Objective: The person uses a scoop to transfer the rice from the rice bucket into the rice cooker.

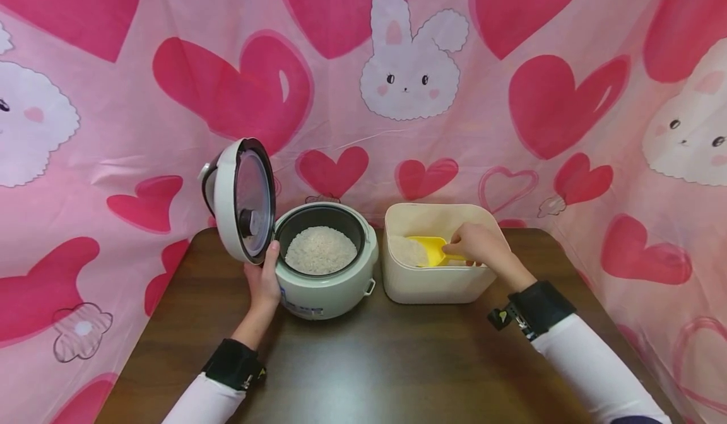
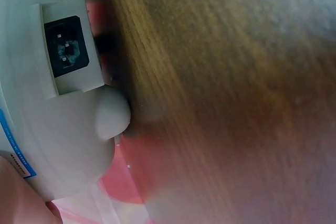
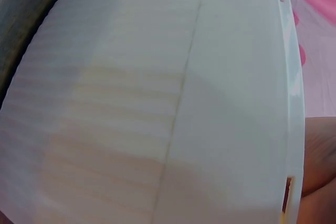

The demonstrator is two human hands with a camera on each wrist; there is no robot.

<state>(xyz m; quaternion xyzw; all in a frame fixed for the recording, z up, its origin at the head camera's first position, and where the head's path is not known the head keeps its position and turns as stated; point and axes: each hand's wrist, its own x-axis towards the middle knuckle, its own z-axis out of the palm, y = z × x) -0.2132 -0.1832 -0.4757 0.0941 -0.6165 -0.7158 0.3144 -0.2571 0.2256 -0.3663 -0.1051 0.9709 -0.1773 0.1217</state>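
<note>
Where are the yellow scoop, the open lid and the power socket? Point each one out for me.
Yellow scoop (image 1: 433,250): head view, on its scooping pan.
Open lid (image 1: 252,190): head view, on its inner face.
Power socket (image 2: 67,48): left wrist view, on its black face.

You have no readable text here. Printed lettering (image 1: 309,310) low on the front of the rice cooker (image 1: 341,294), near the far edge of the worktop (image 1: 363,373), is too small; in your left wrist view, its blue-edged label (image 2: 20,153) is illegible too.
</note>
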